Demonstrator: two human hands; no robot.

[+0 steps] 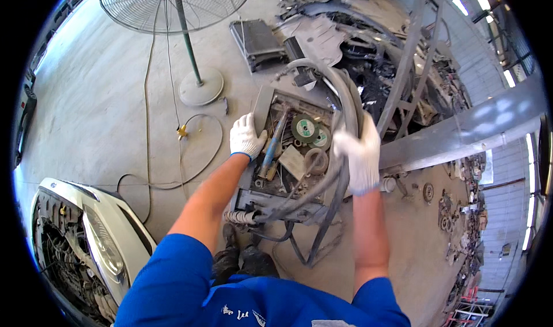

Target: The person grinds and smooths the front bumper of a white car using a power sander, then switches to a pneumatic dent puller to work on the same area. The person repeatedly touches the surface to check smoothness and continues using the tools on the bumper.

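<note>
My left hand, in a white knitted glove, rests on the left rim of a grey metal tool tray, its fingers stretched out and thumb apart. On the right side, my right hand, also gloved and slightly blurred, is closed around a thick coil of grey hose. The coil arches over the tray's right side, and its lower lengths hang across the near edge. Inside the tray lie a hammer with a blue handle, green-labelled cutting discs, a roll of tape and a pale flat block.
A pedestal fan stands ahead on the left, with cables trailing over the floor. Near left is a white car front. Car parts are heaped at the far right, beside a grey metal beam.
</note>
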